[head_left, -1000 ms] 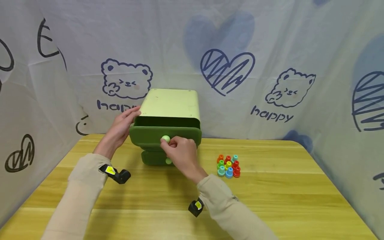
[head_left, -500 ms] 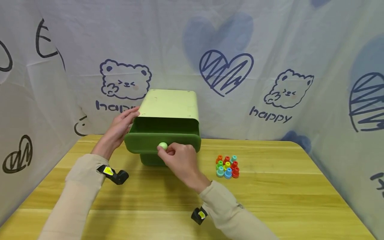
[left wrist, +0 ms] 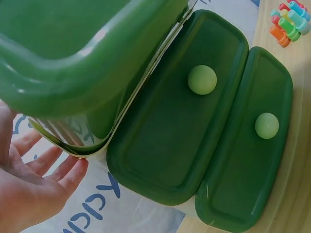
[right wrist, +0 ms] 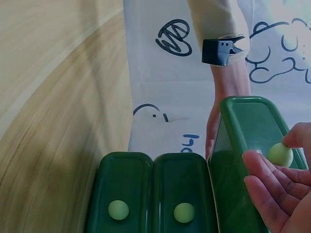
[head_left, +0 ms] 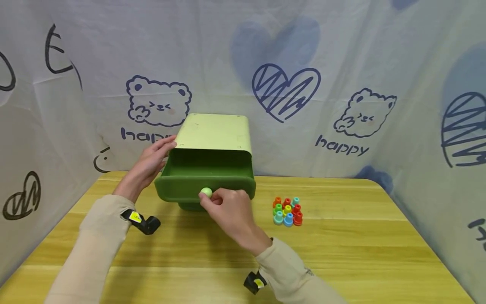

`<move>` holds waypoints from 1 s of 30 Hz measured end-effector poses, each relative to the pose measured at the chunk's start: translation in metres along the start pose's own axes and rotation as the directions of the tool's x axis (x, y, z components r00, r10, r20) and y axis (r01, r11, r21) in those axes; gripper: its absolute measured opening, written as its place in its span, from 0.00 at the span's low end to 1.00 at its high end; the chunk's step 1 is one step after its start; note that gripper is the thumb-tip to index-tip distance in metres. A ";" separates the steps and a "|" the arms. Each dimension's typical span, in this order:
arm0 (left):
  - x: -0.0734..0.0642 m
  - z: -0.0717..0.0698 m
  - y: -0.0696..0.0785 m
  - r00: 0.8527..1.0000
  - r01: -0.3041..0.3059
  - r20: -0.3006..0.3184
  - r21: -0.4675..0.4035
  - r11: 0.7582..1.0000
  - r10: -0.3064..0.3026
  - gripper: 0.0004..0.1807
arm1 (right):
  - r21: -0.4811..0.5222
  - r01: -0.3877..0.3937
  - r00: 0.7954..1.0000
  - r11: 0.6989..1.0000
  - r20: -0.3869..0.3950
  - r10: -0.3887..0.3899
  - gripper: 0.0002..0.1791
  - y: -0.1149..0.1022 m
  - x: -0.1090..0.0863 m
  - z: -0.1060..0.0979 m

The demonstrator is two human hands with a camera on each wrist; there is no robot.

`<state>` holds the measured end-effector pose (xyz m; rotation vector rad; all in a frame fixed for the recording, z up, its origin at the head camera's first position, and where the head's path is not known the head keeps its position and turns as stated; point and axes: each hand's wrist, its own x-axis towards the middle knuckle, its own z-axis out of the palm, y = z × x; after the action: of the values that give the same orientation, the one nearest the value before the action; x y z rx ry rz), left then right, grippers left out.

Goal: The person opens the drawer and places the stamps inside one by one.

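A small drawer cabinet (head_left: 214,131) with a pale yellow-green top stands on the table. Its dark green top drawer (head_left: 174,188) is pulled well out, and the part of its inside in view holds nothing. My right hand (head_left: 235,217) pinches the drawer's round light-green knob (right wrist: 280,154) between thumb and fingers. Against the cabinet's left side, near the upper front edge, rests my left hand (head_left: 149,162); its fingers (left wrist: 73,174) lie extended along the casing. Below, the middle drawer (left wrist: 160,131) and the bottom drawer (left wrist: 233,184) are closed, each with a round knob.
Several small coloured pegs (head_left: 287,210) in red, orange, green, yellow and blue stand in a tight block on the wooden table (head_left: 341,236), right of the cabinet. A white printed cloth (head_left: 288,50) hangs behind and at both sides.
The top drawer has slid out toward me, with my right hand gripping its knob and moving back with it. More of the inside shows. My left hand stays at the cabinet's side.
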<state>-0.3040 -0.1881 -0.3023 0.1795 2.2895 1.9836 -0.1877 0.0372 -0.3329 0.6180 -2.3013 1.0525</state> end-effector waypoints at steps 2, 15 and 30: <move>0.000 0.000 0.000 1.000 0.001 0.004 0.000 1.000 -0.001 0.37 | -0.008 0.003 1.000 1.000 0.010 -0.003 0.20 0.001 -0.001 0.000; -0.001 0.002 0.003 1.000 -0.015 0.016 0.020 1.000 0.015 0.38 | -0.038 0.032 0.999 0.999 0.011 -0.032 0.19 0.002 -0.005 -0.001; -0.001 0.000 0.000 1.000 -0.022 0.004 0.012 1.000 0.022 0.38 | -0.050 0.064 0.998 0.997 0.032 -0.062 0.17 0.002 -0.007 0.002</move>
<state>-0.3033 -0.1879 -0.3022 0.2107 2.3071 1.9787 -0.1840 0.0380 -0.3399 0.6863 -2.3117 0.9591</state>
